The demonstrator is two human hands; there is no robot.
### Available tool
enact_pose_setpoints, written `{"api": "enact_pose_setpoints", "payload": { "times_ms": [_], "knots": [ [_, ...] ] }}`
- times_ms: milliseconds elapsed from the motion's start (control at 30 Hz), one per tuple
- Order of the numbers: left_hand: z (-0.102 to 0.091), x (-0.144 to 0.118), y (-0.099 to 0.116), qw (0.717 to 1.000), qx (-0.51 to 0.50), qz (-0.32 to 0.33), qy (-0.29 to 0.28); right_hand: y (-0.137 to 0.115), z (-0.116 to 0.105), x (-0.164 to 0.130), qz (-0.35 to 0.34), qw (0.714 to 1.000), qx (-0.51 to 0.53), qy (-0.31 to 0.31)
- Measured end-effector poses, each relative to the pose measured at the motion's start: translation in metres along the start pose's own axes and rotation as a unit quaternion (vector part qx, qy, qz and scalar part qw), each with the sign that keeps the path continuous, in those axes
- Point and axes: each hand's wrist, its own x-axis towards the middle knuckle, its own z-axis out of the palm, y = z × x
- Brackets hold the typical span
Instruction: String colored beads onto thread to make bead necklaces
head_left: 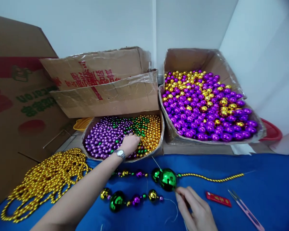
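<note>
Left forearm (85, 193) over blue cloth (267, 173) | green bead (168, 179) | cartons (108, 101) beyond | pale wall (188, 24)

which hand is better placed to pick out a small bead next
Probably the left hand: it is right at the small beads. The right hand is farther off, over the blue cloth, its fingertips by the lower edge of the large green ball.

Green lettering (36, 94) on the large left carton (4, 138) seemingly includes "caron", above green Chinese characters (38, 108); red characters (93, 78) on the middle carton (127, 99) are illegible.
</note>
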Motion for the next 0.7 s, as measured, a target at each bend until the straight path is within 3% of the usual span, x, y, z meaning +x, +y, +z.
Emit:
{"api": "enact_pose_setpoints", "payload": {
  "times_ms": [100, 233, 300, 367, 433, 567, 700],
  "knots": [
    [0.002, -0.004, 0.008, 0.999, -0.051, -0.005, -0.013, 0.002, -0.001, -0.002, 0.007, 1.000, -0.001, 0.004],
    [-0.001, -0.033, 0.035, 0.982, -0.181, -0.020, -0.044, 0.002, -0.003, -0.002, 0.028, 1.000, -0.001, 0.012],
    [0.000, -0.052, 0.048, 0.939, -0.333, -0.061, -0.069, 0.001, -0.004, 0.000, 0.021, 1.000, -0.003, 0.022],
    [0.002, -0.067, 0.057, 0.866, -0.478, -0.112, -0.090, -0.002, -0.003, 0.002, 0.005, 1.000, -0.001, 0.020],
    [0.005, -0.078, 0.062, 0.821, -0.544, -0.144, -0.099, -0.003, -0.003, 0.005, -0.003, 1.000, 0.003, 0.017],
    [0.010, -0.087, 0.065, 0.804, -0.564, -0.165, -0.091, -0.005, -0.002, 0.006, -0.010, 1.000, -0.006, 0.018],
    [0.013, -0.091, 0.068, 0.811, -0.555, -0.157, -0.100, -0.002, -0.003, 0.003, -0.008, 1.000, -0.018, 0.015]
  ]
}}
